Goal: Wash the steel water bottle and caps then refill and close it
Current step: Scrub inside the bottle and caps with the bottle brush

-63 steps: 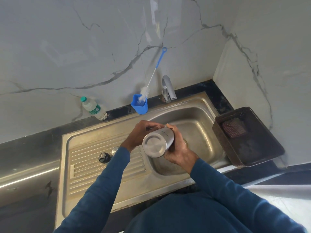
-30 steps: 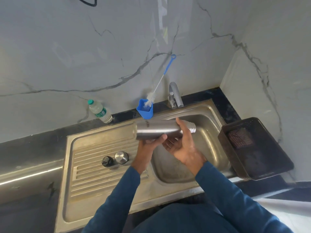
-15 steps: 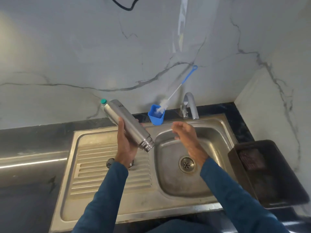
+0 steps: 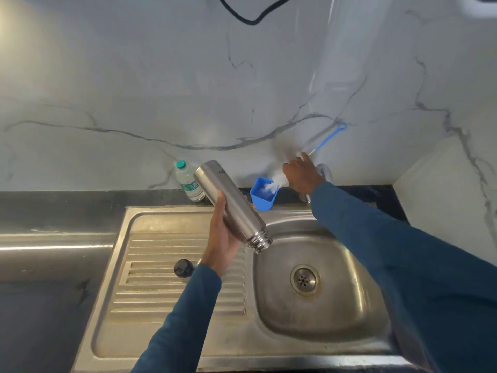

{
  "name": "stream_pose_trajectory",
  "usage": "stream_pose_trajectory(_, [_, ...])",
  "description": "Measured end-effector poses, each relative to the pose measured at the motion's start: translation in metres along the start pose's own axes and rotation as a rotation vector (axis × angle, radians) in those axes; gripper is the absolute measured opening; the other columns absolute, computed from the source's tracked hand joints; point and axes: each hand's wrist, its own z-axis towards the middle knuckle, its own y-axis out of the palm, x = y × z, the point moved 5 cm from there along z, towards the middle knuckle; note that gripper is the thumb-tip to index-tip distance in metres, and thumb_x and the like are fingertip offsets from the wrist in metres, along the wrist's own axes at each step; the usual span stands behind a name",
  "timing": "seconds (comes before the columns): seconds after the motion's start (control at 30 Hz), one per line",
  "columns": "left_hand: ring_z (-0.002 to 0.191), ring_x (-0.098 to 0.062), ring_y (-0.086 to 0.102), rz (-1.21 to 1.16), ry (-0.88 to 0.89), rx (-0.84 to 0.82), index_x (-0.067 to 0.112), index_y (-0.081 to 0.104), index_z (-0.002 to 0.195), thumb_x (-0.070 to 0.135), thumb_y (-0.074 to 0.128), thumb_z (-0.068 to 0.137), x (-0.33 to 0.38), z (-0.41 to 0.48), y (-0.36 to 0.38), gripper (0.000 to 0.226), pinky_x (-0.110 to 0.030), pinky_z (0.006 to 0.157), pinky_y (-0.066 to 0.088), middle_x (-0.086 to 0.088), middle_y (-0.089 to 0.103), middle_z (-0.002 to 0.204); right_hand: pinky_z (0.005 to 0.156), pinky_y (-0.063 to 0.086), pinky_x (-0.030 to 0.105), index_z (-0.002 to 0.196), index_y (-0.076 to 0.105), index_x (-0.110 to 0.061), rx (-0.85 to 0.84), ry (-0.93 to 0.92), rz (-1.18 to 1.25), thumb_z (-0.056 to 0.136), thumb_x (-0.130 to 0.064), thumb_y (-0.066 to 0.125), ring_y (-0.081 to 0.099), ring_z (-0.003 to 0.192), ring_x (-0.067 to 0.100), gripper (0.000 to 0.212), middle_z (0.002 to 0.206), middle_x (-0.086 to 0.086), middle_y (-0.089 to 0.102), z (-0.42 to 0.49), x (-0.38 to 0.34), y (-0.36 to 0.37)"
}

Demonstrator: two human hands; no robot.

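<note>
My left hand [image 4: 224, 235] grips the steel water bottle [image 4: 228, 203] around its middle. The bottle is uncapped and tilted, its threaded mouth pointing down and right over the left rim of the sink basin [image 4: 349, 305]. My right hand [image 4: 301, 175] reaches to the back wall and closes on the wire stem of the blue-handled bottle brush [image 4: 329, 137], whose white bristles sit in a blue cup [image 4: 262, 197]; this hand is blurred. A black cap [image 4: 183, 267] lies on the draining board [image 4: 150, 265]. My left wrist mostly hides the steel cap beside it.
A small plastic water bottle [image 4: 188, 181] with a green cap stands on the dark counter behind the steel bottle. The tap [image 4: 326, 170] is mostly hidden behind my right hand. A black cable [image 4: 250, 20] hangs on the marble wall above.
My right hand let go of the steel bottle and moved up and back to the brush. My left hand carried the bottle left and tipped its mouth down. The view shifted left.
</note>
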Motion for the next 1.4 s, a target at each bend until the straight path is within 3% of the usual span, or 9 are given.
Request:
stream_pose_trajectory(0.07, [0.095, -0.024, 0.068, 0.014, 0.000, -0.013, 0.012, 0.065, 0.126, 0.052, 0.053, 0.104, 0.000, 0.000, -0.001, 0.047, -0.045, 0.092, 0.053, -0.010, 0.071, 0.111, 0.121, 0.024, 0.047, 0.119, 0.066, -0.017, -0.029, 0.030, -0.037, 0.095, -0.007, 0.063, 0.062, 0.122, 0.028, 0.026, 0.122, 0.003, 0.070, 0.003, 0.007, 0.000])
stream_pose_trajectory(0.17, [0.096, -0.022, 0.069, 0.024, -0.018, -0.005, 0.013, 0.065, 0.126, 0.050, 0.052, 0.106, -0.001, 0.000, -0.002, 0.044, -0.044, 0.093, 0.053, -0.009, 0.072, 0.110, 0.106, 0.038, 0.042, 0.120, 0.065, -0.017, -0.004, 0.032, 0.000, 0.098, -0.003, 0.057, 0.064, 0.121, 0.029, 0.027, 0.126, 0.006, 0.069, 0.006, 0.010, -0.005])
stream_pose_trajectory(0.33, [0.099, -0.024, 0.069, 0.052, -0.025, 0.030, 0.014, 0.064, 0.129, 0.051, 0.055, 0.104, 0.000, 0.005, -0.006, 0.046, -0.046, 0.096, 0.053, -0.009, 0.072, 0.111, 0.092, 0.047, 0.039, 0.116, 0.065, -0.011, 0.069, 0.036, -0.040, 0.095, 0.005, 0.060, 0.067, 0.113, 0.031, 0.026, 0.117, 0.011, 0.071, 0.009, 0.003, -0.030])
stream_pose_trajectory(0.8, [0.107, -0.028, 0.066, 0.076, 0.002, 0.055, 0.015, 0.061, 0.136, 0.054, 0.061, 0.101, 0.003, 0.006, -0.018, 0.052, -0.055, 0.108, 0.048, -0.012, 0.071, 0.118, 0.079, 0.049, 0.037, 0.116, 0.064, -0.006, 0.031, 0.034, 0.010, 0.096, 0.006, 0.059, 0.070, 0.106, 0.032, 0.024, 0.114, 0.014, 0.071, -0.005, -0.004, -0.037])
stream_pose_trajectory(1.0, [0.105, -0.025, 0.069, 0.076, -0.017, 0.042, 0.017, 0.061, 0.135, 0.054, 0.061, 0.101, 0.003, 0.000, -0.015, 0.051, -0.049, 0.097, 0.055, -0.009, 0.072, 0.116, 0.074, 0.041, 0.035, 0.115, 0.064, -0.006, 0.053, 0.081, 0.051, 0.097, 0.002, 0.060, 0.070, 0.105, 0.034, 0.020, 0.113, 0.015, 0.070, -0.014, 0.011, -0.053])
stream_pose_trajectory(1.17, [0.107, -0.026, 0.069, 0.086, -0.020, 0.042, 0.017, 0.058, 0.141, 0.054, 0.063, 0.099, 0.000, -0.004, -0.016, 0.056, -0.048, 0.094, 0.056, -0.008, 0.073, 0.118, 0.082, 0.050, 0.038, 0.116, 0.068, -0.007, 0.070, 0.180, 0.127, 0.098, -0.003, 0.065, 0.070, 0.102, 0.033, 0.018, 0.110, 0.014, 0.071, -0.030, 0.021, -0.068])
stream_pose_trajectory(1.27, [0.106, -0.025, 0.069, 0.083, -0.012, 0.040, 0.017, 0.056, 0.142, 0.051, 0.063, 0.099, -0.001, -0.005, -0.017, 0.055, -0.048, 0.095, 0.055, -0.008, 0.073, 0.115, 0.079, 0.049, 0.036, 0.111, 0.072, -0.009, 0.088, 0.265, 0.246, 0.095, -0.002, 0.066, 0.071, 0.098, 0.033, 0.018, 0.106, 0.013, 0.072, -0.048, 0.029, -0.075])
stream_pose_trajectory(1.4, [0.100, -0.025, 0.071, 0.087, -0.002, 0.013, 0.013, 0.059, 0.134, 0.044, 0.065, 0.100, -0.002, -0.009, -0.013, 0.046, -0.046, 0.084, 0.061, -0.010, 0.071, 0.112, 0.074, 0.049, 0.033, 0.104, 0.078, -0.014, 0.129, 0.409, 0.518, 0.092, -0.008, 0.062, 0.072, 0.092, 0.033, 0.020, 0.102, 0.010, 0.075, -0.091, 0.034, -0.069])
